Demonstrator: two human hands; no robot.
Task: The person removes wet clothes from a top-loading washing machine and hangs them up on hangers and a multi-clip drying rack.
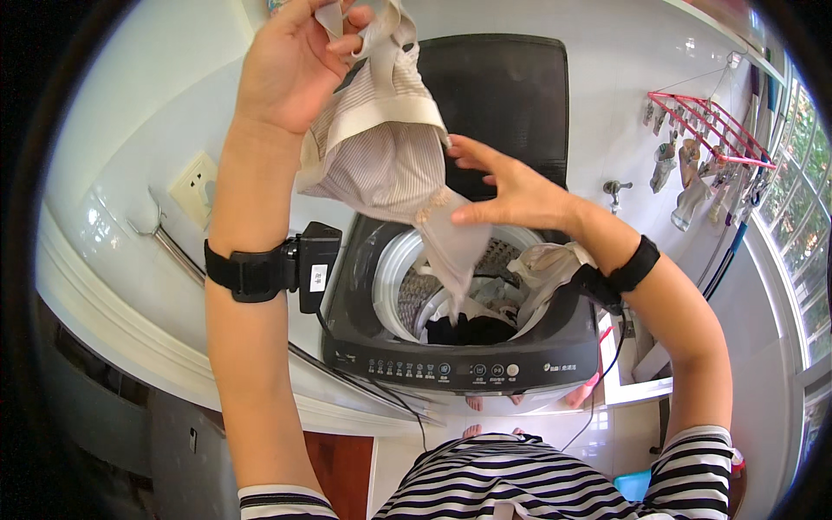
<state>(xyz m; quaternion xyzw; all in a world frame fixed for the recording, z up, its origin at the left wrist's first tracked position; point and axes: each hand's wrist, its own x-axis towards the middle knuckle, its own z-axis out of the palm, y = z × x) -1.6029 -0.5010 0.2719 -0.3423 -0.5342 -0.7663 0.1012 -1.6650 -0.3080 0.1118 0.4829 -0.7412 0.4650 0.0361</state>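
My left hand (302, 65), raised at the top left, grips the straps of a beige striped bra (383, 156). The bra hangs down over the open tub of a dark top-loading washing machine (461, 367). My right hand (504, 192) is spread beside the bra's lower cup, fingers apart; whether it touches the fabric is hard to tell. Inside the tub lie black fabric (478, 330) and lighter clothes (497, 292). A cream garment (549, 270) is draped over the tub's right rim. Behind, the machine's black lid (497, 104) stands raised.
At the right, a red clip hanger (712, 130) holds several socks near the window. A wall tap (616, 188) sits behind the machine. On the left are a wall socket (195, 188) and a metal forked pole (175, 250). Cables run from both forearm straps past the machine's front.
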